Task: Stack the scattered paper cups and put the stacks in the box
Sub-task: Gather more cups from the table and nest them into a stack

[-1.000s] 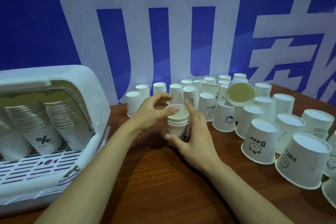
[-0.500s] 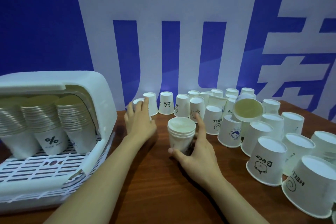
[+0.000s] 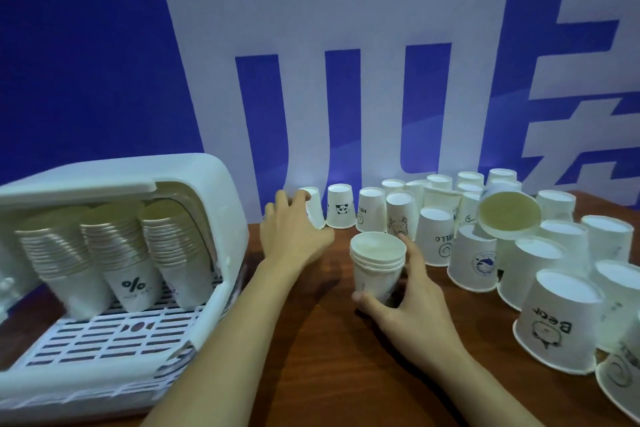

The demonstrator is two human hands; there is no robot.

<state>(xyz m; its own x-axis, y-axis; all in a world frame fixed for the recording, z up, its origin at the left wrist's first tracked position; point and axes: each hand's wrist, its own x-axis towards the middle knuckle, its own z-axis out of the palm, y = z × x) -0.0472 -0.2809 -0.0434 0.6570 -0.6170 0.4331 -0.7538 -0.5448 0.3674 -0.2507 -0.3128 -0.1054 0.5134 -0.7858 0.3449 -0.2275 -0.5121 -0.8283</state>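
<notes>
A short stack of white paper cups stands upright, mouths up, on the brown table. My right hand holds it low down, thumb on the left and fingers on the right. At the back, my left hand closes its fingers around an upside-down cup, the leftmost in the back row. Several more upside-down cups crowd the right side, and one cup lies tilted on top with its mouth toward me. The white box at the left is open and holds three tall cup stacks.
The box's slatted white floor shows in front of the stacks inside. A blue and white wall banner rises just behind the table. Bare wood lies between my forearms.
My left hand left the stack and reached back to the leftmost upside-down cup, closing on it. My right hand stayed on the stack. The view tilted upward.
</notes>
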